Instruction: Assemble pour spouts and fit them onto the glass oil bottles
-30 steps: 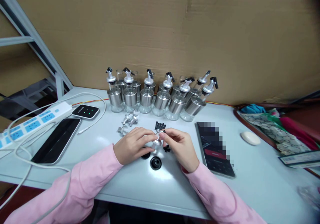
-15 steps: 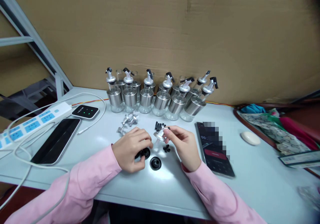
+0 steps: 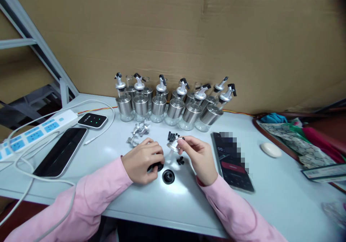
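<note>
My left hand has its fingers curled round a black round stopper, which they partly cover. Another black stopper lies on the table just to the right of it. Between thumb and fingers, my right hand pinches a silver pourer top, held above the table. Small black rectangular pieces lie behind that top, and small black pieces lie in front of it. Several loose silver spout parts rest behind my left hand.
Glass bottles with steel bands stand in rows at the back, several with pourers. On the right are a phone, a white oval object and a bag. A dark phone, a small device and a power strip lie left.
My left hand's fingers have closed further over the black stopper, which now shows less. My right hand stays almost in place with the silver pourer top.
</note>
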The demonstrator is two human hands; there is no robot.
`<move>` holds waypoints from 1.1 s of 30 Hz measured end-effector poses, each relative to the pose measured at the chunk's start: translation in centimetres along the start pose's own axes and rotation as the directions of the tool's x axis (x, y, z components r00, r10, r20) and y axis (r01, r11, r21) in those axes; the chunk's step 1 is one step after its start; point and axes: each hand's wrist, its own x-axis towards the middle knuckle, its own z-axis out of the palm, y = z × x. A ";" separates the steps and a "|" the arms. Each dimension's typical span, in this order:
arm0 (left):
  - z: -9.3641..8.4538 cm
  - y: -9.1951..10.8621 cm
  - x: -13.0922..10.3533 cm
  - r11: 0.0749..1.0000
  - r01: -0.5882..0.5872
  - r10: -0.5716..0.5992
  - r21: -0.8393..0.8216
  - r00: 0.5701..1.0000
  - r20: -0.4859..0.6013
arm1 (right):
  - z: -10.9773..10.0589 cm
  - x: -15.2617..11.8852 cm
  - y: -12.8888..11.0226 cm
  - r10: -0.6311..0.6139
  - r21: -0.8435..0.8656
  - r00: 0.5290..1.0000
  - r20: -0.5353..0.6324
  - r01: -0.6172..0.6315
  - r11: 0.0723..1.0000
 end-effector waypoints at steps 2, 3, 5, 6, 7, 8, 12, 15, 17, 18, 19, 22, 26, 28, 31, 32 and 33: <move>0.0 0.0 0.0 1.000 -0.001 0.001 -0.011 1.000 -0.008 | 0.0 0.0 0.0 0.000 0.002 1.000 0.002 0.000 1.000; 0.0 0.0 0.0 1.000 -0.003 0.003 -0.016 1.000 -0.016 | 0.0 0.0 0.0 -0.001 0.004 1.000 0.002 0.001 1.000; 0.1 -0.1 0.0 1.000 -0.009 0.008 -0.015 0.999 -0.044 | 0.0 -0.1 0.1 -0.005 0.009 1.000 0.000 0.005 1.000; 0.1 -0.1 0.0 1.000 -0.012 0.011 -0.009 0.998 -0.065 | -0.1 -0.1 0.1 -0.009 0.010 1.000 -0.005 0.009 1.000; 0.2 -0.1 0.0 1.000 -0.012 0.012 0.002 0.996 -0.089 | -0.1 -0.1 0.1 -0.015 0.009 1.000 -0.011 0.015 1.000; 0.3 -0.1 -0.1 1.000 -0.010 0.011 0.012 0.993 -0.116 | -0.1 -0.1 0.1 -0.022 0.007 1.000 -0.018 0.022 1.000; 0.4 -0.1 -0.1 1.000 0.004 0.003 0.031 0.974 -0.227 | -0.2 -0.1 0.0 -0.050 0.004 0.998 -0.040 0.050 0.999; 0.4 -0.1 -0.1 0.999 -0.014 0.022 0.033 0.958 -0.284 | -0.2 0.0 0.0 -0.061 0.006 0.996 -0.063 0.062 0.998; 0.3 -0.1 -0.1 0.999 -0.031 0.039 0.030 0.950 -0.311 | -0.2 0.0 0.1 -0.065 0.006 0.995 -0.082 0.065 0.998; 0.3 -0.2 -0.2 0.999 -0.037 0.044 0.028 0.945 -0.323 | -0.1 0.0 0.1 -0.066 0.007 0.994 -0.092 0.067 0.998; 0.3 -0.2 -0.2 0.999 -0.041 0.047 0.025 0.941 -0.335 | -0.1 0.0 0.2 -0.067 0.010 0.992 -0.104 0.068 0.998; 0.2 -0.4 -0.2 0.998 -0.064 0.068 0.025 0.931 -0.359 | -0.2 0.1 0.4 -0.074 0.039 0.986 -0.152 0.080 0.996; 0.2 -0.5 -0.2 0.993 -0.107 0.115 0.042 0.920 -0.374 | -0.3 0.2 0.6 -0.066 0.083 0.978 -0.196 0.084 0.993; 0.2 -0.5 -0.3 0.992 -0.120 0.127 0.043 0.912 -0.389 | -0.3 0.2 0.6 -0.061 0.100 0.980 -0.191 0.081 0.992; 0.2 -0.5 -0.4 0.990 -0.133 0.136 0.037 0.895 -0.424 | -0.2 0.2 0.7 -0.071 0.117 0.976 -0.204 0.096 0.988; 0.2 -0.6 -0.4 0.990 -0.136 0.138 0.036 0.889 -0.437 | -0.2 0.2 0.7 -0.074 0.121 0.974 -0.216 0.102 0.987; 0.2 -0.6 -0.4 0.990 -0.139 0.141 0.037 0.883 -0.447 | -0.2 0.1 0.7 -0.075 0.128 0.971 -0.225 0.106 0.986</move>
